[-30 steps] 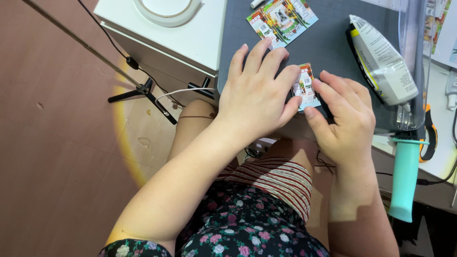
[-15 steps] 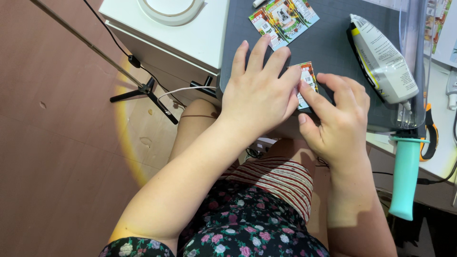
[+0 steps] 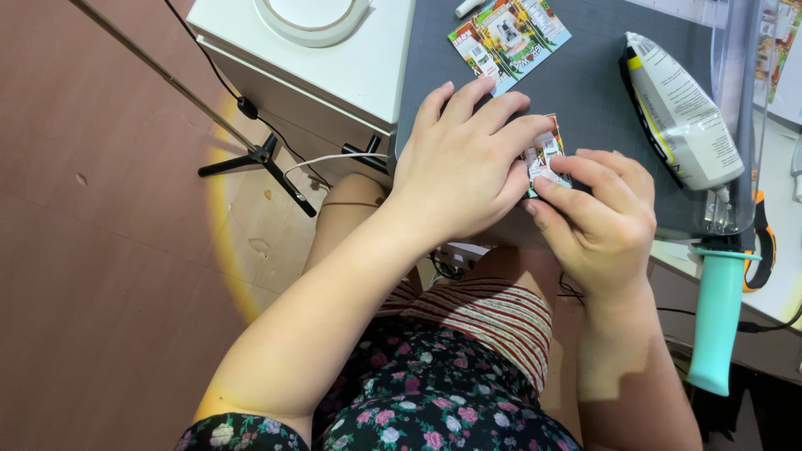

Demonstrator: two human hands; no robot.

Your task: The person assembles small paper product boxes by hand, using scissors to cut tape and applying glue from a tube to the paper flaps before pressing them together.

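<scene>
Hands [image 3: 535, 179] closer together over small colourful packet [image 3: 545, 152]

Probably home craft desk: cutting mat [image 3: 601, 92].

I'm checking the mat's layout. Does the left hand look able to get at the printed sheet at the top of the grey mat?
Probably yes: the left hand lies just below the printed sheet, with only bare grey mat between them.
</scene>
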